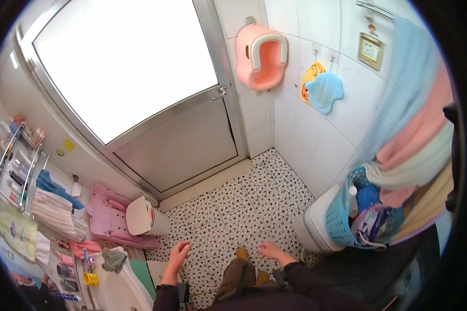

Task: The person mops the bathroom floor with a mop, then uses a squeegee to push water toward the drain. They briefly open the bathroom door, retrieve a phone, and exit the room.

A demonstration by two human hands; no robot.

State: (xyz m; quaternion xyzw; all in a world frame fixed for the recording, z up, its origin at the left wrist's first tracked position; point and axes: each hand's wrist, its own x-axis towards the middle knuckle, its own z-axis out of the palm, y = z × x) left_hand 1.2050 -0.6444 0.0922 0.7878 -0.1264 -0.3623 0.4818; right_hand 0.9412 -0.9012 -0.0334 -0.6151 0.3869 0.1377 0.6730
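Note:
My left hand (178,254) is held out over the speckled tile floor (222,217), near the washbasin's side, with its fingers loosely curled and nothing in it. To its right my right hand (270,250) hangs above the floor by my feet, fingers bent and apart, also holding nothing. The white washbasin (114,282) lies to the left of my left hand, with a grey cloth (114,260) on its edge and a yellow cup (90,279) beside it. A blue plastic basket (336,217) with bagged things stands to the right of my right hand.
A metal-framed door (179,155) with a lever handle (221,91) is ahead. A lidded bin (155,221) and a pink plastic bath seat (111,217) stand left. A pink child's urinal (262,58) hangs on the wall. Towels (408,128) hang right, and shelves (17,171) hold bottles.

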